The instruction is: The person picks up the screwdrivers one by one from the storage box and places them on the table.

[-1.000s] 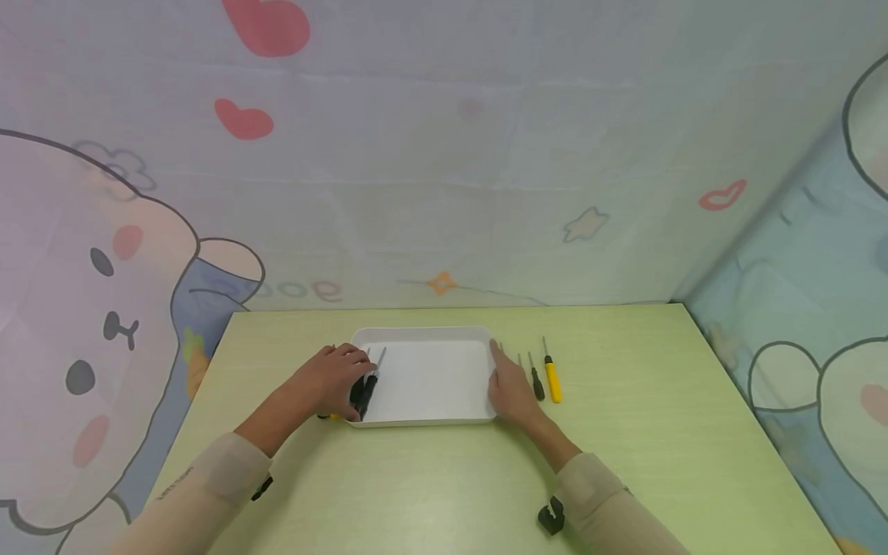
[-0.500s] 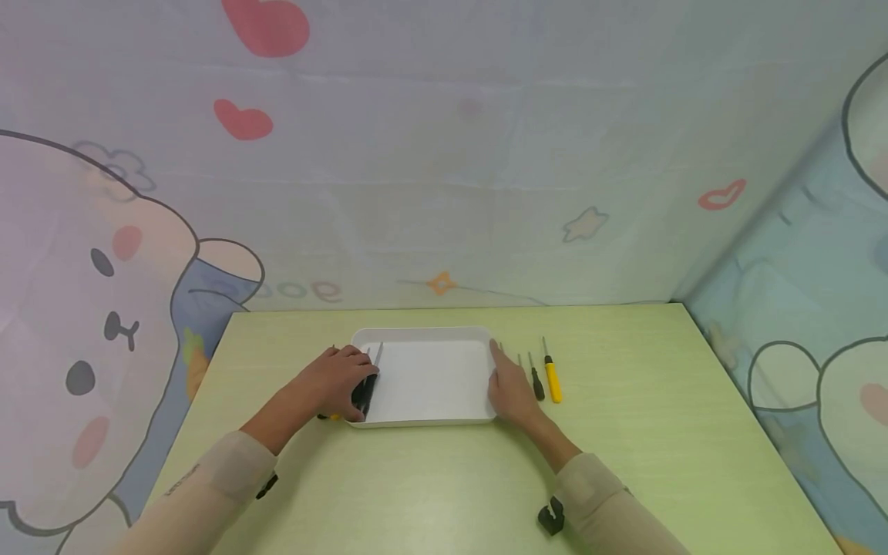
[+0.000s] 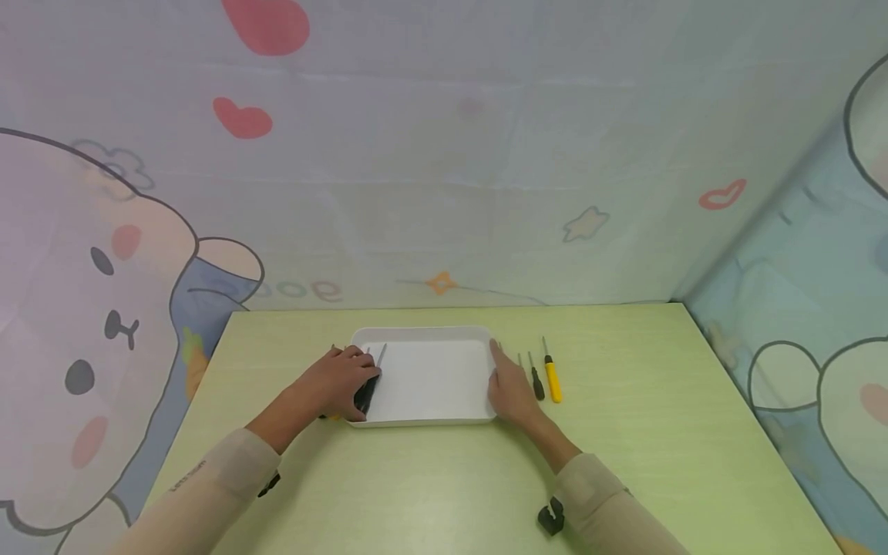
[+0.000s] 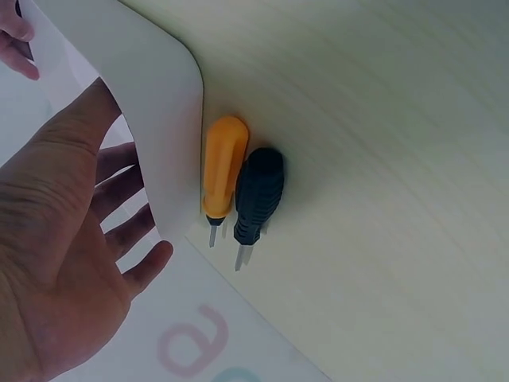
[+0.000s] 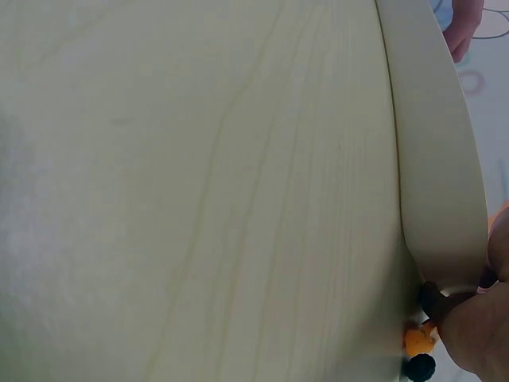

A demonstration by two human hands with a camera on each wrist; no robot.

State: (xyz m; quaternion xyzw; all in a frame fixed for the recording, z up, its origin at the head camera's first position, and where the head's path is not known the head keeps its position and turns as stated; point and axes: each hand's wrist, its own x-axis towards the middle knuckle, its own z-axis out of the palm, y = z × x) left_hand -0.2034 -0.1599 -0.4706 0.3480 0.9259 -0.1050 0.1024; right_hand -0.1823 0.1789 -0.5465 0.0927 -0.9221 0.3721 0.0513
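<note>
A white rectangular tray (image 3: 437,378) lies on the table between my hands. My left hand (image 3: 343,381) reaches over its left rim, thumb toward me, with the fingers around black-handled screwdrivers (image 3: 365,396) inside. One metal shaft points up and away; my hand hides how many handles there are. At the tray's right end, my right hand (image 3: 512,389) grips the rim, its index finger along the edge. In the left wrist view, a yellow screwdriver (image 4: 225,169) and a black screwdriver (image 4: 261,191) lie outside the tray, close beside its wall.
Right of the tray lie a yellow-handled screwdriver (image 3: 552,379) and a black-handled screwdriver (image 3: 536,381); more thin shafts show beside my right hand. A black clip-like piece (image 3: 551,516) sits by the right sleeve. A printed cloth (image 3: 444,193) hangs behind the table.
My left hand has shifted slightly to the right over the tray, and the screwdriver shaft has tilted a little back and forth. My right hand and the tray have stayed still.
</note>
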